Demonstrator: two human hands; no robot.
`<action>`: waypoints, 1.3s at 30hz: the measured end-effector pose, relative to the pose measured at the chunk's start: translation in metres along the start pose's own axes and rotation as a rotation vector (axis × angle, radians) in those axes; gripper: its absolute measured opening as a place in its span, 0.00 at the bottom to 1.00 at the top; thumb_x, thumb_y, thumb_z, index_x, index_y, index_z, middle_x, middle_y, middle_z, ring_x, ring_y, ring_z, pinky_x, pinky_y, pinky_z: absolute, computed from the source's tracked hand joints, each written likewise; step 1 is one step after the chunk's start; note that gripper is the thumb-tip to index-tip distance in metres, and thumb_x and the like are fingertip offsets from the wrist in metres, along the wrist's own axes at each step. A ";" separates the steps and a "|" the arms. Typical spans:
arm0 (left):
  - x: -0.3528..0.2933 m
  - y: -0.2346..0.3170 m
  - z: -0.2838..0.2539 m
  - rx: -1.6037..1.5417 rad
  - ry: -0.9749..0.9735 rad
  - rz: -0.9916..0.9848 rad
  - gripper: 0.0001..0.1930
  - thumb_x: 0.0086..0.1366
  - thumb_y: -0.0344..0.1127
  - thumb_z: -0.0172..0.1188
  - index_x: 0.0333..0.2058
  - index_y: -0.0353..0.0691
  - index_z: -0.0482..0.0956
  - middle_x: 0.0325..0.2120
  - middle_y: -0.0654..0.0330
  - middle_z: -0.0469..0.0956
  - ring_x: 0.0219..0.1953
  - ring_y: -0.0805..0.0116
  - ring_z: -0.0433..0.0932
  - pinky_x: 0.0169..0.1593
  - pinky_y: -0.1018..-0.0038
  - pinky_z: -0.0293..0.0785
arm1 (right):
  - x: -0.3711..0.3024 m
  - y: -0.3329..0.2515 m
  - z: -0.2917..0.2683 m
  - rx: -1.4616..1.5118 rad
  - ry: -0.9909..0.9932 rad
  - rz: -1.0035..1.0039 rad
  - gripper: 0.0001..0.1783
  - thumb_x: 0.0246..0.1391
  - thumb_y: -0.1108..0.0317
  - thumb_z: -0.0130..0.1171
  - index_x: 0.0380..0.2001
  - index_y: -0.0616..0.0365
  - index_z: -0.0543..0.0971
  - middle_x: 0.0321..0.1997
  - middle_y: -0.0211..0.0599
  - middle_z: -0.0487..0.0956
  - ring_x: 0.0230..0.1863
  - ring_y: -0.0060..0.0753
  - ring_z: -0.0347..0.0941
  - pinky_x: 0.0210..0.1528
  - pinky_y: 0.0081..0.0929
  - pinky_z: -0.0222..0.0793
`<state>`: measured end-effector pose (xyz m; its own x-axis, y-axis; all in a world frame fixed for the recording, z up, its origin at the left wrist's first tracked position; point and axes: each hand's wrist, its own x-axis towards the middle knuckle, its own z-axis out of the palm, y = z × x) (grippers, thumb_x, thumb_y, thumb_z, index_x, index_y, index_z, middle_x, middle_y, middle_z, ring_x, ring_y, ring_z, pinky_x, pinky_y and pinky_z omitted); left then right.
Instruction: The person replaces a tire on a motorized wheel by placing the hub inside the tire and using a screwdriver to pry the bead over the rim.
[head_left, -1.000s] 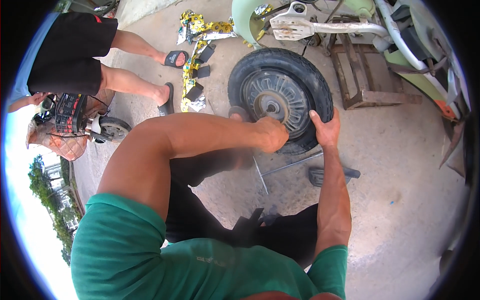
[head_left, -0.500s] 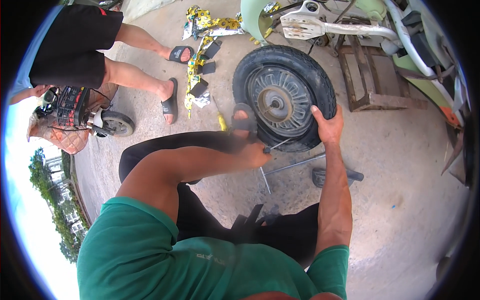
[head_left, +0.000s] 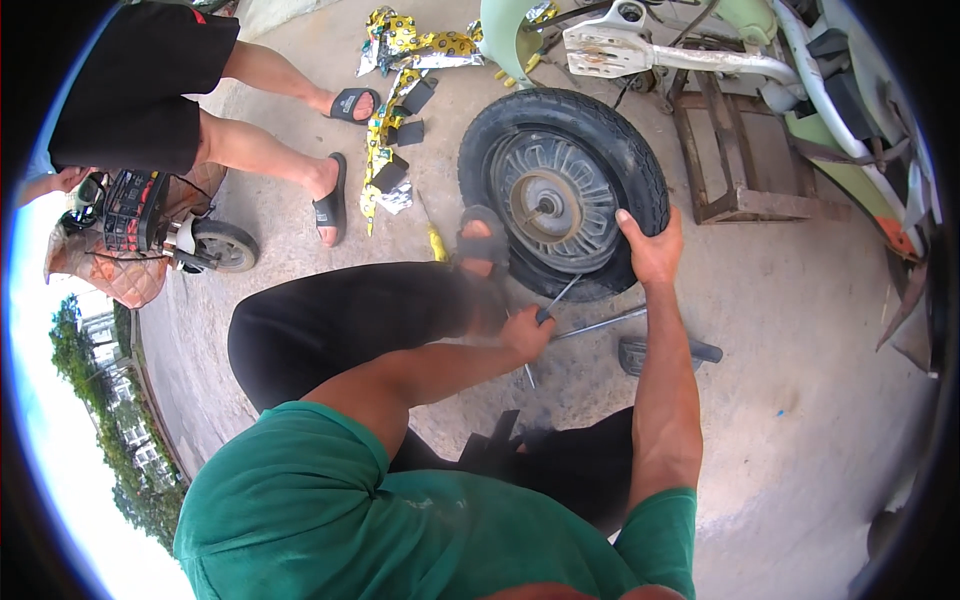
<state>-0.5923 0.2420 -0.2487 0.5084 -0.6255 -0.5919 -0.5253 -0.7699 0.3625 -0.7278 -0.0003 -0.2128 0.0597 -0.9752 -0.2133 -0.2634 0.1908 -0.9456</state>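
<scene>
Light: bright, even daylight over the concrete floor (head_left: 800, 330).
Shadows: soft and faint, darkest beneath the wheel (head_left: 565, 190).
Glare: sky at the lower left rim blown out to white.
Blur: motion smear around the left hand (head_left: 527, 332) and the knee beside it; right hand (head_left: 652, 250) sharp.
Distortion: strong fisheye; wooden frame (head_left: 735, 150) edges bow, black vignette rings the circular view.
Focus: centre crisp, rim detail soft.

Wheel (head_left: 563, 190) lies on ground, wooden frame (head_left: 735, 160) right.
</scene>
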 end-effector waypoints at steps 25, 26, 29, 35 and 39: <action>0.039 -0.012 -0.047 0.160 -0.369 0.182 0.25 0.64 0.53 0.56 0.50 0.42 0.83 0.47 0.46 0.83 0.50 0.44 0.82 0.55 0.54 0.78 | -0.044 0.075 -0.001 0.578 -0.079 0.118 0.36 0.53 0.64 0.73 0.63 0.63 0.72 0.59 0.38 0.77 0.58 0.33 0.72 0.65 0.32 0.64; 0.037 -0.013 -0.047 0.155 -0.362 0.176 0.25 0.64 0.53 0.56 0.50 0.42 0.83 0.47 0.46 0.83 0.50 0.44 0.82 0.55 0.54 0.78 | -0.048 0.083 0.004 0.618 -0.097 0.130 0.37 0.54 0.63 0.73 0.64 0.63 0.71 0.60 0.38 0.77 0.59 0.34 0.72 0.66 0.32 0.63; 0.028 -0.022 -0.045 0.218 -0.276 0.203 0.25 0.64 0.54 0.57 0.50 0.41 0.83 0.46 0.47 0.84 0.49 0.45 0.83 0.54 0.55 0.78 | -0.051 0.076 0.008 0.681 -0.114 0.207 0.38 0.56 0.56 0.71 0.65 0.63 0.71 0.63 0.38 0.75 0.62 0.34 0.70 0.68 0.33 0.60; 0.028 -0.006 -0.056 0.183 -0.290 0.188 0.28 0.63 0.55 0.58 0.53 0.39 0.82 0.51 0.43 0.81 0.54 0.43 0.80 0.59 0.54 0.76 | -0.042 0.082 0.005 0.567 -0.082 0.168 0.34 0.56 0.57 0.71 0.61 0.65 0.74 0.59 0.40 0.78 0.58 0.35 0.73 0.64 0.33 0.65; 0.033 -0.005 -0.055 0.248 -0.256 0.180 0.26 0.65 0.54 0.55 0.50 0.40 0.83 0.52 0.46 0.81 0.54 0.47 0.80 0.59 0.56 0.75 | -0.036 0.070 0.008 0.523 -0.073 0.142 0.31 0.56 0.57 0.73 0.55 0.68 0.79 0.54 0.40 0.82 0.54 0.34 0.76 0.61 0.31 0.67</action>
<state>-0.5355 0.2184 -0.2305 0.2228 -0.6716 -0.7066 -0.7552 -0.5773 0.3104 -0.7410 0.0494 -0.2736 0.1299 -0.9291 -0.3463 0.2389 0.3683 -0.8985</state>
